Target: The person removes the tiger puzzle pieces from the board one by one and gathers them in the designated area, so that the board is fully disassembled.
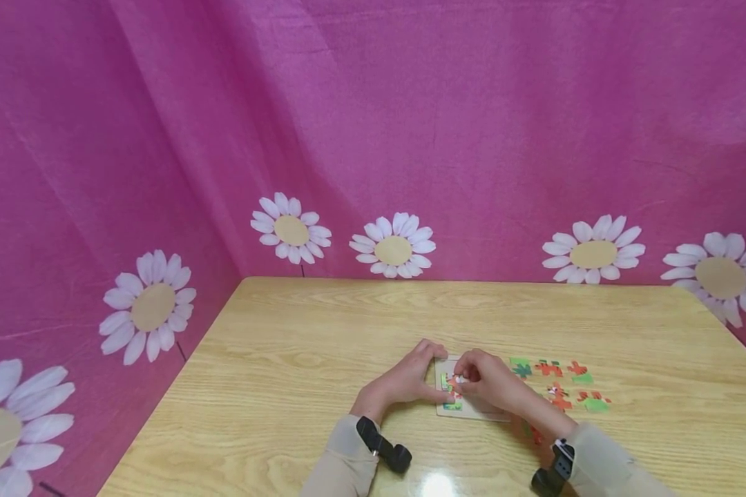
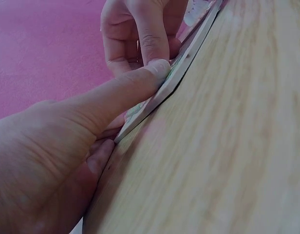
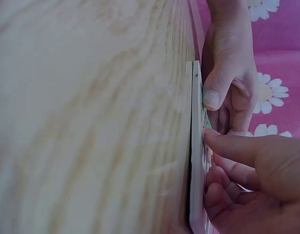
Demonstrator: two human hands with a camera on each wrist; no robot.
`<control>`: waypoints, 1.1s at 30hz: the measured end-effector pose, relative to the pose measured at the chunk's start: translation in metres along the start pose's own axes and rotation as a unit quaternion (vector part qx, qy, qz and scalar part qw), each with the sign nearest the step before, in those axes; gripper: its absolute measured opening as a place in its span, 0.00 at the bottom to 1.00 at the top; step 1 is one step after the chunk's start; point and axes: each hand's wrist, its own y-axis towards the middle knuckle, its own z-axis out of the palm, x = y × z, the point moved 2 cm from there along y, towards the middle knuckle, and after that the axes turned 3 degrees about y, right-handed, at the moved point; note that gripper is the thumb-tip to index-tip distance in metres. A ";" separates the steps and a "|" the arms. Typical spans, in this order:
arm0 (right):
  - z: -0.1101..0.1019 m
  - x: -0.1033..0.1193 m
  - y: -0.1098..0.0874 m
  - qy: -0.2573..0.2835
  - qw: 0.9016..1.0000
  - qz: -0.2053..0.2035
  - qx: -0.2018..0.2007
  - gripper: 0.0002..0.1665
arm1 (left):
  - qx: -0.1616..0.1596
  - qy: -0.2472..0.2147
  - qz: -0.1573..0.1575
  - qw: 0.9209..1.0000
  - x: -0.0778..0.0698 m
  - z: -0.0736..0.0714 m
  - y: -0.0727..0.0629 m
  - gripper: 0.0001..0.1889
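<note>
A jigsaw puzzle board [image 1: 481,408], pale and flat, lies on the table with a few colourful pieces fitted along its left side. My left hand [image 1: 410,376] holds the board at its left end, the thumb laid over the pieces and the fingers around the far corner. From the right, my right hand [image 1: 488,376] bends over the board, its thumb and index finger pinching a small red-and-white puzzle piece [image 1: 458,379] at the fitted ones. In the right wrist view the right thumb [image 3: 233,146] touches the board's face; the fingers largely hide the piece.
Several loose red and green puzzle pieces [image 1: 559,395] lie to the right of the board, some partly hidden by the right forearm. The wooden table [image 1: 273,386] stands against a pink curtain [image 1: 472,138] with daisies. Black straps with cameras [image 1: 383,445] sit on both wrists.
</note>
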 end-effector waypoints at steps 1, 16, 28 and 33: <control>0.000 0.000 0.000 -0.003 1.000 -0.005 -0.001 0.09 | 0.000 0.000 -0.001 1.000 0.000 0.000 0.000 0.37; 0.001 0.004 -0.005 -0.013 0.998 -0.040 -0.037 0.10 | -0.003 0.008 0.007 1.000 -0.001 0.001 0.001 0.37; 0.002 0.001 -0.006 -0.026 0.996 -0.067 -0.053 0.08 | -0.006 0.011 0.005 1.000 0.000 0.002 0.002 0.36; 0.002 0.003 -0.007 -0.025 0.996 -0.065 -0.057 0.08 | -0.003 0.012 0.006 1.000 0.001 0.001 0.001 0.36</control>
